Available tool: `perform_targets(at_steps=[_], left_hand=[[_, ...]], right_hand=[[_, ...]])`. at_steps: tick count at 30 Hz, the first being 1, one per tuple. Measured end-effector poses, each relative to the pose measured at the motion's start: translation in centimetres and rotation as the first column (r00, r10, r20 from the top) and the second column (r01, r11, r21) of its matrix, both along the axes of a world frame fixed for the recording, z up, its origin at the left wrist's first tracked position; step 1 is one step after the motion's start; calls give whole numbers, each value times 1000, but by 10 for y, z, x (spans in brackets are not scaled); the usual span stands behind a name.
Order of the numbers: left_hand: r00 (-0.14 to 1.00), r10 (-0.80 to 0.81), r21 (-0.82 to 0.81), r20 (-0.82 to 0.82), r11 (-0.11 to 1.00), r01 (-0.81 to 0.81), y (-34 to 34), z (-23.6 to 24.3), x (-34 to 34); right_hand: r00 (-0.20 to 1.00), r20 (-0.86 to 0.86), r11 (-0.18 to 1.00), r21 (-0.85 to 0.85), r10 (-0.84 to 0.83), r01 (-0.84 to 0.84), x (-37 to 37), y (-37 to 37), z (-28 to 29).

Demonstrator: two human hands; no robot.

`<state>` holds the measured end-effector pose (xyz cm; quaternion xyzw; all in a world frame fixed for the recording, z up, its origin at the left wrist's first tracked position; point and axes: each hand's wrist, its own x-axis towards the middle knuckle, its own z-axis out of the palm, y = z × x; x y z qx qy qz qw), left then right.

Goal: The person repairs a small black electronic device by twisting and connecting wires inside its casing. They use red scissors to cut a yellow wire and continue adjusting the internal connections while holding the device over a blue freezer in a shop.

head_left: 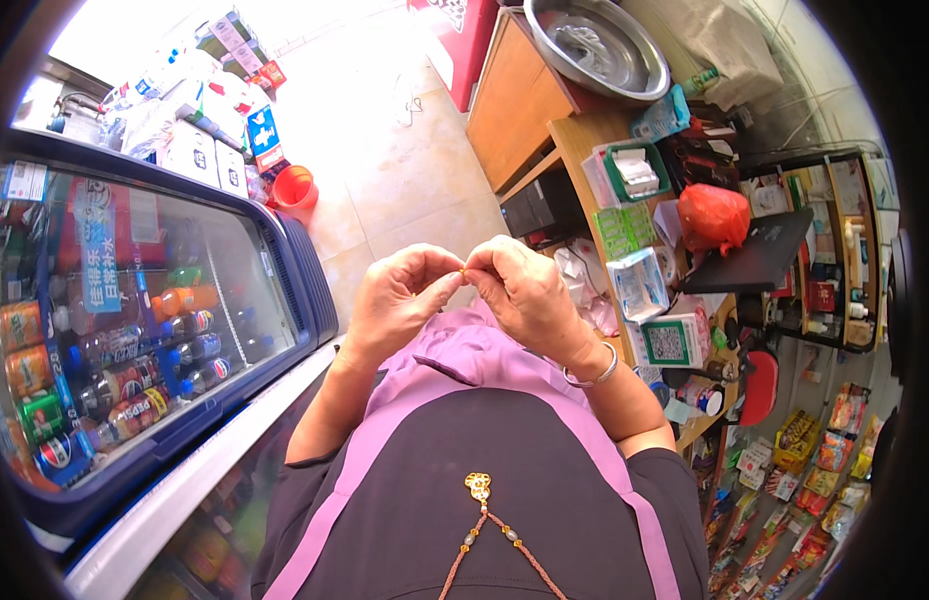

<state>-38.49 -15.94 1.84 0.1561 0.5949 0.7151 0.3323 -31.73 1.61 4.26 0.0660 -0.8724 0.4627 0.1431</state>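
Both hands are raised in front of my body, fingertips meeting at the middle of the head view. My left hand [403, 290] pinches with thumb and forefinger. My right hand [528, 292] pinches against it from the other side, a silver bangle [595, 366] round its wrist. Between the fingertips shows a tiny yellow-orange speck [463, 269], too small to name. Below the hands bunches a purple cloth [450, 345], part of what I wear over a black top. A gold pendant [479, 486] on a beaded cord lies on my chest.
Left stands a glass-topped drinks cooler [255, 290] holding bottles and cans. Beyond it are a red bucket [296, 187] and stacked boxes. On the right, a cluttered wooden desk [575, 150] bears a black laptop [755, 255], a red plastic bag [713, 218] and a metal basin [650, 75].
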Motion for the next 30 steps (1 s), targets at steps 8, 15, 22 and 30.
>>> perform_targets(at_steps=[8,15,22,30], left_hand=[[998,58,-42,-17,997,-59,26,-12,-100],[988,137,-94,-65,985,-142,59,-5,-217],[962,270,-10,-49,963,-271,68,7,-317],[983,182,67,-16,981,-181,54,0,-441]], right_hand=[[998,-58,999,-38,1,-4,-108,21,-19],[999,-30,983,-184,15,-20,-231,54,-29],[957,235,845,-535,168,-17,-336,74,-10],[986,140,826,-564,92,3,-449,57,-19]])
